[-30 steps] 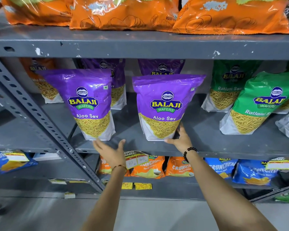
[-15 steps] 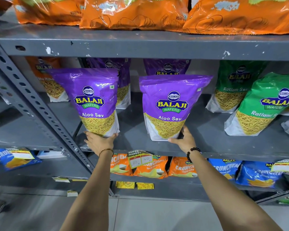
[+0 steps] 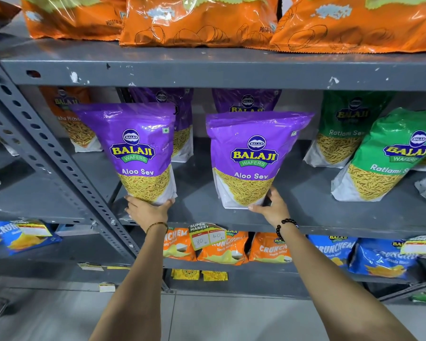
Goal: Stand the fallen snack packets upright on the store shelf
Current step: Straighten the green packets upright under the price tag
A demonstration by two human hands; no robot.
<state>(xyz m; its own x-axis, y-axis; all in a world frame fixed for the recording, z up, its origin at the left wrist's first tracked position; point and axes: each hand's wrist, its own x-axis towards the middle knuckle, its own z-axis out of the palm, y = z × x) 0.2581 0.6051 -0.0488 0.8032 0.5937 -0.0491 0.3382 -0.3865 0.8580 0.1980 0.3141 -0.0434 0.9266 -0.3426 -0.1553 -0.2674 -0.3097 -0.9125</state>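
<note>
The left hand (image 3: 148, 211) cups the bottom of the left purple packet (image 3: 139, 153), fingers wrapped round its lower corners. The right hand (image 3: 271, 207) grips the lower right corner of the right purple packet (image 3: 253, 161). Both packets stand upright near the front edge of the middle shelf (image 3: 199, 207), with more packets behind. To the right, a green packet (image 3: 384, 158) leans over. These pouches look light, soft and slick, with loose filling settled low, so a hold at the base and sides should steady them best; squeezing could crush the contents.
</note>
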